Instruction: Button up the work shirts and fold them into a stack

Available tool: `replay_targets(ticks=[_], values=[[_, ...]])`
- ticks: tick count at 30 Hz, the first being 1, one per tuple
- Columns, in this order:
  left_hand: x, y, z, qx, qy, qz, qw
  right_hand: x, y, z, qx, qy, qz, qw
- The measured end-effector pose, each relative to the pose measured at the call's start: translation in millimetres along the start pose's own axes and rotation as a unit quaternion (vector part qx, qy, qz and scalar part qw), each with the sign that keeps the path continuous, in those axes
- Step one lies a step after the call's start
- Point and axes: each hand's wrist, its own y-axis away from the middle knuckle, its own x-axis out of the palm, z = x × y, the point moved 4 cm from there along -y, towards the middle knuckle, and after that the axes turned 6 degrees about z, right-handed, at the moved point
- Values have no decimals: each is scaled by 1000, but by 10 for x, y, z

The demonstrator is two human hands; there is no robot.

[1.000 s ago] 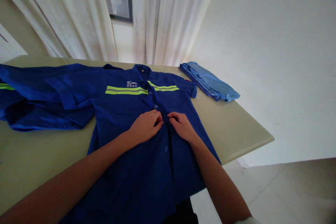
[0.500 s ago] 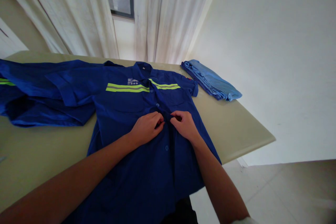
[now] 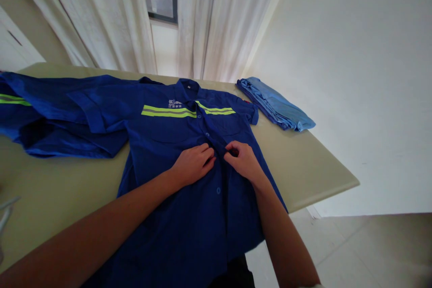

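A dark blue work shirt [image 3: 175,144] with yellow-green reflective stripes lies face up on a beige table [image 3: 303,166], its hem hanging over the near edge. My left hand [image 3: 192,164] and my right hand [image 3: 243,162] meet at the shirt's button placket, mid-chest. Both have their fingers curled and pinching the fabric edges at a button. One button shows above the hands and one below.
More dark blue garments [image 3: 50,117] with a reflective stripe lie spread at the table's left. A folded light blue garment [image 3: 275,105] sits at the far right corner. White curtains [image 3: 209,18] and a window stand behind the table. White floor lies to the right.
Both hands stay pinched at the placket, with small finger shifts. The view has drifted slightly, so everything sits a little further right.
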Motion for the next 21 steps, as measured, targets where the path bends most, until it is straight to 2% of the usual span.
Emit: replay_targets(ticks=[2, 5, 8, 11, 15, 21], values=[[-7, 6, -10, 9, -3, -11, 1000, 9, 15, 73, -42, -2, -20, 999], [2, 7, -20, 22, -3, -13, 1000, 61, 30, 161, -89, 5, -8, 996], [28, 2, -16, 31, 0, -9, 999, 113, 28, 162, -82, 16, 14, 996], [53, 1, -5, 47, -10, -8, 999, 139, 23, 135, -57, 37, 13, 998], [59, 5, -6, 63, -33, -6, 997, 180, 27, 151, -58, 55, 13, 997], [19, 1, -18, 19, -20, -12, 1000, 193, 40, 202, -84, 28, 8, 996]])
